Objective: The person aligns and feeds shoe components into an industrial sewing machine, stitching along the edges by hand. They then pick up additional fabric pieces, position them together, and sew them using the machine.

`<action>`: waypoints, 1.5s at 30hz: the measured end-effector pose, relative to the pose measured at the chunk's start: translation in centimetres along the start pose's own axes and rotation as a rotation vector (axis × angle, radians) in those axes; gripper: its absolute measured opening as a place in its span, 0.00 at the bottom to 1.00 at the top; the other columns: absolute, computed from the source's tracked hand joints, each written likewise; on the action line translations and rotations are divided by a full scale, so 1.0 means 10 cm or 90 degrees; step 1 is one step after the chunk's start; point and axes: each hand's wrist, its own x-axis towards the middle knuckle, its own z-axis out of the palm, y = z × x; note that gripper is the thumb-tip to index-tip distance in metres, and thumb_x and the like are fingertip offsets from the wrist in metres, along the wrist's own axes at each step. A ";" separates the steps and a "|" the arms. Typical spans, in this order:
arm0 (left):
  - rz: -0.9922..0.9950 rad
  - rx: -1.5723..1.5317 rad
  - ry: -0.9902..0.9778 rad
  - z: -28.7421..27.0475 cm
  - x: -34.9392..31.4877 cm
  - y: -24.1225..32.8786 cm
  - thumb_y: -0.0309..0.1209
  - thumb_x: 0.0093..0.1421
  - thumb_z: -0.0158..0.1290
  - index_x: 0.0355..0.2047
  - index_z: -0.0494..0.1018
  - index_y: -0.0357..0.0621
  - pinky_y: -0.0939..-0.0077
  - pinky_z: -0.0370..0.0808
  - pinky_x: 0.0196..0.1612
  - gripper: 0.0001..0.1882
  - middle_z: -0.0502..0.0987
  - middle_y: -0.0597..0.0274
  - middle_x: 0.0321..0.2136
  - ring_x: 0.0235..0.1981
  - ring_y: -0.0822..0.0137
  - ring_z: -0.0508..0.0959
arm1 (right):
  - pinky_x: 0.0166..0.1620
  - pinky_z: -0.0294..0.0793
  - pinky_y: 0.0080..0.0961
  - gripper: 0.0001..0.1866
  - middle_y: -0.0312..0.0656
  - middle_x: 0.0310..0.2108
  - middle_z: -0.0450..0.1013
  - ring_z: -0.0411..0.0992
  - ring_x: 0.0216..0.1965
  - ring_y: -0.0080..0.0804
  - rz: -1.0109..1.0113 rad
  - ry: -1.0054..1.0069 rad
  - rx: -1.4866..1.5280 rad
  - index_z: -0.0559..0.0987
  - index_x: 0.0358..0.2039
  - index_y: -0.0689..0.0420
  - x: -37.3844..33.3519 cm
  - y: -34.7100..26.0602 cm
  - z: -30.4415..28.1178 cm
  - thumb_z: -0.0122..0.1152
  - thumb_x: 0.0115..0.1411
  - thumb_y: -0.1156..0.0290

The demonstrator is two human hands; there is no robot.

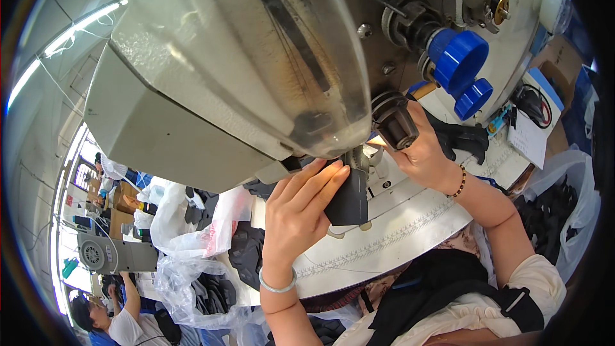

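Below the head of the sewing machine [173, 128], the dark cloth piece [350, 204] lies near the metal foot [359, 161], the left hand [296, 214] resting on its left edge with fingers stretched out. Apart from it, on the machine's right, is the right hand [423, 160], its fingertips too hidden to tell any grip. Fingertips this near the foot could get caught if the machine ran, and uneven pressing could skew the cloth.
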 end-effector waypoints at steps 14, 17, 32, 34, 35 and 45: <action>0.116 0.126 0.097 0.23 0.01 0.16 0.23 0.38 0.51 0.40 0.79 0.37 0.74 0.71 0.36 0.23 0.77 0.61 0.35 0.37 0.65 0.78 | 0.54 0.66 0.35 0.15 0.42 0.46 0.73 0.66 0.55 0.43 0.125 -0.060 0.176 0.79 0.37 0.59 -0.03 0.11 0.01 0.58 0.48 0.87; 0.123 0.179 0.101 0.28 -0.02 0.19 0.22 0.41 0.52 0.40 0.79 0.37 0.74 0.72 0.36 0.22 0.76 0.60 0.35 0.36 0.65 0.78 | 0.53 0.68 0.33 0.14 0.42 0.45 0.73 0.68 0.54 0.43 0.189 -0.062 0.236 0.78 0.37 0.61 -0.02 0.08 0.06 0.56 0.50 0.88; 0.070 0.160 0.065 0.36 0.06 0.33 0.20 0.49 0.53 0.43 0.75 0.29 0.71 0.74 0.40 0.18 0.74 0.53 0.39 0.39 0.59 0.77 | 0.25 0.62 0.10 0.14 0.26 0.24 0.70 0.65 0.21 0.09 0.552 -0.228 0.638 0.78 0.38 0.57 0.33 0.32 0.01 0.54 0.64 0.60; 0.056 0.180 0.067 0.35 0.07 0.42 0.20 0.50 0.53 0.42 0.75 0.29 0.72 0.74 0.40 0.16 0.74 0.53 0.38 0.39 0.59 0.77 | 0.28 0.64 0.08 0.14 0.26 0.25 0.70 0.66 0.23 0.09 0.544 -0.255 0.705 0.78 0.39 0.57 0.30 0.31 0.03 0.56 0.63 0.60; 0.053 0.207 0.060 0.35 0.08 0.45 0.20 0.51 0.53 0.42 0.75 0.28 0.72 0.74 0.39 0.16 0.74 0.52 0.37 0.39 0.59 0.77 | 0.30 0.66 0.09 0.14 0.27 0.25 0.70 0.67 0.24 0.10 0.550 -0.247 0.736 0.79 0.40 0.58 0.29 0.29 0.03 0.57 0.63 0.60; 0.125 0.339 -0.020 0.28 0.15 0.51 0.19 0.49 0.52 0.42 0.74 0.24 0.73 0.74 0.39 0.18 0.73 0.50 0.35 0.39 0.59 0.75 | 0.30 0.69 0.13 0.13 0.30 0.25 0.70 0.68 0.23 0.15 0.498 -0.188 0.740 0.79 0.36 0.59 0.22 0.30 0.10 0.57 0.63 0.61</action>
